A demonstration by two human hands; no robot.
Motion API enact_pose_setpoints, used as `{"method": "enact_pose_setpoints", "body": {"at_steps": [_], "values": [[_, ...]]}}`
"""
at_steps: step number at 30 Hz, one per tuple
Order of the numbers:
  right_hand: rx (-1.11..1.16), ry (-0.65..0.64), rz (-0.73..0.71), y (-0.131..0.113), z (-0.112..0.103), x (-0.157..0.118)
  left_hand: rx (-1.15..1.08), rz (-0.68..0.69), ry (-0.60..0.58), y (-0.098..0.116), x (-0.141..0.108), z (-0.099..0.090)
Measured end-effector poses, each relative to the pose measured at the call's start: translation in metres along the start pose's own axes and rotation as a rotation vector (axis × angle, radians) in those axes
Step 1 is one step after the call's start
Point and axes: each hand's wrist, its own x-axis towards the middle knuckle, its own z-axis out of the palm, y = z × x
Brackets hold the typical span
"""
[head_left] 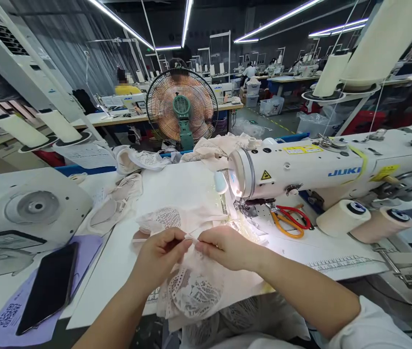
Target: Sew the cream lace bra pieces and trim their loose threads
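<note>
- Reading the dial from the person's hands, with 12 straight ahead, the pale lace garment (196,293) lies right at the centre on the white tabletop (118,281), its patterned cup spreading toward 6 o'clock.
- The left hand (165,252) is nearly closed, thumb and forefinger pinching the garment's edge, the other fingers curled.
- The right hand (225,245) meets it from the 3 o'clock side, thumb and forefinger also pressed together on that edge; the two sets of fingertips are just beside each other.
- At 2 o'clock I see the JUKI sewing machine (300,160), its lamp lit over the needle area.
- Near 3 o'clock lie red-and-orange-handled scissors (291,220), and beyond them a cream thread cone (342,220).
- Toward 9 o'clock, slightly below, a black phone (49,286) rests on a purple sheet (85,247).
- More pale lace pieces (106,215) sit at 10 o'clock.
- A big fan (181,104) stands at 12.
</note>
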Motion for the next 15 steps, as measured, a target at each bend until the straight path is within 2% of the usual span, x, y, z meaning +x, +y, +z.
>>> {"method": "enact_pose_setpoints", "body": {"at_steps": [3, 7, 12, 15], "values": [[-0.016, 0.005, 0.008, 0.006, 0.001, -0.006, -0.045, -0.015, 0.042, -0.008, 0.001, -0.001], [0.007, -0.073, -0.021, 0.025, -0.002, -0.026, -0.054, -0.037, 0.214, -0.022, -0.002, -0.005], [-0.015, -0.056, -0.047, 0.043, -0.005, -0.061, -0.044, -0.204, 0.395, -0.033, -0.003, -0.011], [-0.066, -0.035, -0.029, 0.046, -0.009, -0.076, -0.062, -0.231, 0.455, -0.032, 0.001, -0.012]]}}
